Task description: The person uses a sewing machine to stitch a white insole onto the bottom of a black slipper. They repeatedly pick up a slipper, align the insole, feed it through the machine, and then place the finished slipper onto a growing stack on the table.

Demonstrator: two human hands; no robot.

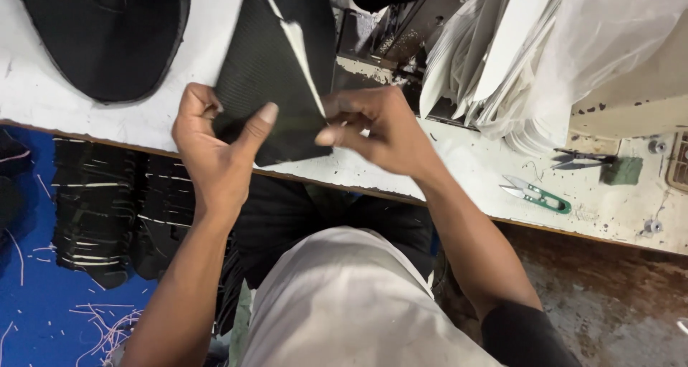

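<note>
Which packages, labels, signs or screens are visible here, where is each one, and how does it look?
Clear plastic bag: top right, on the white worktable, crumpled, translucent, over a stack of white sheets.
No labels, signs or screens show.
Both hands, left hand and right hand, hold a black ribbed fabric piece, which is no package.

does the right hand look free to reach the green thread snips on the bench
Probably not yet: the right hand is pinching the black fabric piece with the left hand. The path to the green snips looks unblocked.

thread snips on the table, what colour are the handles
Green, with pale metal blades; the thread snips show in the head view.
</note>
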